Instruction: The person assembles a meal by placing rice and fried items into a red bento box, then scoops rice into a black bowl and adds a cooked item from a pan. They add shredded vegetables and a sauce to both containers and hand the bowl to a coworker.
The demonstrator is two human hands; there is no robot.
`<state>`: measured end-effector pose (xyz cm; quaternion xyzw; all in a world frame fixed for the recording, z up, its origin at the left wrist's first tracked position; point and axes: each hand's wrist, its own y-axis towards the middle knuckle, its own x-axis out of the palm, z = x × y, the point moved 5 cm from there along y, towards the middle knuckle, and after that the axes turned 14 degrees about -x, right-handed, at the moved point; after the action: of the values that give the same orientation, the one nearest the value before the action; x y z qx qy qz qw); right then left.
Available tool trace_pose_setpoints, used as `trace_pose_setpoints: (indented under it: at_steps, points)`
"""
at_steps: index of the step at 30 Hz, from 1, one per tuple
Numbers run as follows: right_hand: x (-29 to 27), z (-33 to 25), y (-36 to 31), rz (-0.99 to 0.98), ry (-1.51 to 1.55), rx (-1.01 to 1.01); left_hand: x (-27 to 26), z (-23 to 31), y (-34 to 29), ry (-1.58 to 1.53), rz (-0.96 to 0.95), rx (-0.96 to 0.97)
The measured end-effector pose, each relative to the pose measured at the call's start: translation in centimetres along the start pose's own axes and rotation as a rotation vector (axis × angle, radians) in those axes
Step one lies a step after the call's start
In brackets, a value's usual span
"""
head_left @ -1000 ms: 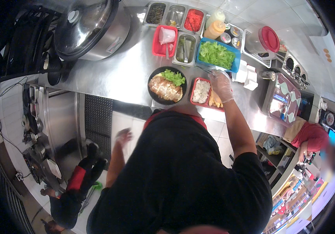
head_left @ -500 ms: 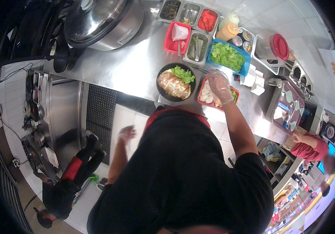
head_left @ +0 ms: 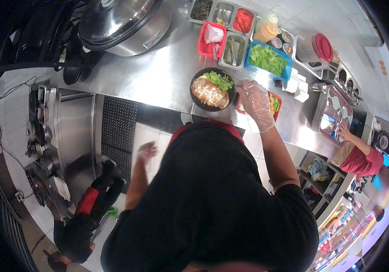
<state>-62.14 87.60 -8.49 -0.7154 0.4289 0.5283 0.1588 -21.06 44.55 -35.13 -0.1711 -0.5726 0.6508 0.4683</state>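
My right hand point(head_left: 254, 97), in a clear plastic glove, is over the red food box point(head_left: 277, 117) and hides most of it. Some yellow and green food shows at the box's right side. The fingers are bent beside a thin dark piece at the bowl's rim; what they hold is hard to make out. Just left of them sits a black bowl point(head_left: 196, 100) with a browned, sauce-topped cutlet point(head_left: 210, 93) and green lettuce point(head_left: 218, 81). My bare left hand point(head_left: 147, 152) hangs below the counter's edge, slightly blurred, fingers apart and holding nothing.
Behind the bowl stand steel food pans point(head_left: 234, 51), a red tub point(head_left: 203, 46) and a blue tub point(head_left: 286, 72) of lettuce. A large cooker point(head_left: 144, 41) is at the back left. One person point(head_left: 74, 235) works at lower left, another point(head_left: 362, 158) at far right.
The view has shifted a little. My right hand has moved slightly left over the red box, covering more of its near-left part. The person at far right has reached further onto the counter.
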Motion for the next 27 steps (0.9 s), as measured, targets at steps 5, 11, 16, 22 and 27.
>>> trace_pose_setpoints:
  at_steps: [5, 11, 16, 22, 27]
  points:
    - [1.0, -0.9, -2.6, 0.054, -0.186, -0.056, -0.7, 2.2, -0.1, 0.077, -0.045, 0.061]
    - [3.0, -1.2, -2.4, 0.076, -0.077, 0.095, -4.3, 3.4, 0.0, 0.099, -0.031, -0.024]
    - [3.2, -2.8, -1.8, 0.175, -0.099, 0.069, -7.5, 4.5, 0.9, 0.116, 0.149, -0.181]
    - [5.4, -2.8, -1.3, 0.104, -0.152, 0.226, -8.6, 6.5, 0.2, 0.107, 0.086, -0.099]
    - [4.0, -2.6, -4.5, 0.205, -0.194, 0.274, -10.0, 7.0, -0.3, 0.222, 0.149, -0.084]
